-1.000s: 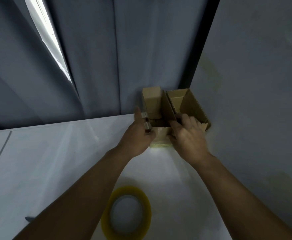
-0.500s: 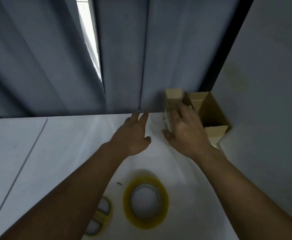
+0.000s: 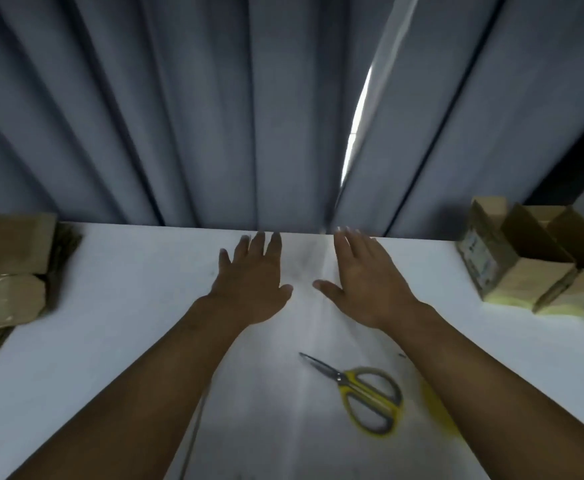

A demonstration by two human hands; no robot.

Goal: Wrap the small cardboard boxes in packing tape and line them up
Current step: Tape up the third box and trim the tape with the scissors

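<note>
Hands between two box groups: the left hand (image 3: 252, 285) and the right hand (image 3: 366, 285) hover side by side beyond the scissors (image 3: 363, 393), palms down, fingers spread, holding nothing. Far right of the scissors, cardboard boxes (image 3: 512, 271) with yellowish tape on their lower ends stand touching in a row. Far left of the scissors lies a blurred cardboard pile (image 3: 6, 271), probably the next stock. The left hand is nearer it, so a leftward reach seems likely. Its long axis cannot be told.
</note>
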